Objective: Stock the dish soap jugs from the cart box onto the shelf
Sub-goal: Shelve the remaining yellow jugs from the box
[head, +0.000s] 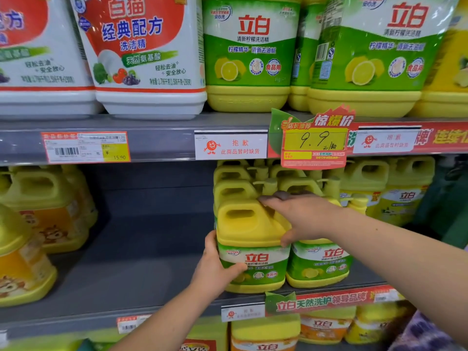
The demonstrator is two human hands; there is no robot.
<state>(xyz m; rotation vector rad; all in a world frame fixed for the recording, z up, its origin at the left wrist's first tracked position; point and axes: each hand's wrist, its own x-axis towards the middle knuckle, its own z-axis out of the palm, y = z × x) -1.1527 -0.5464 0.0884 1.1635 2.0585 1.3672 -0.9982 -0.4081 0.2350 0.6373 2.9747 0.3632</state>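
- The yellow plastic dish soap jug with a green label (249,230) stands at the front of the grey metal shelf (131,262), touching a matching jug (320,266)
- Left hand (215,271) grips its lower left side, thumb across the label
- Right hand (300,216) clasps its top, thumb on the front

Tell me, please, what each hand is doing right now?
Left hand: grips the front jug low on its side.
Right hand: holds the same jug's top.
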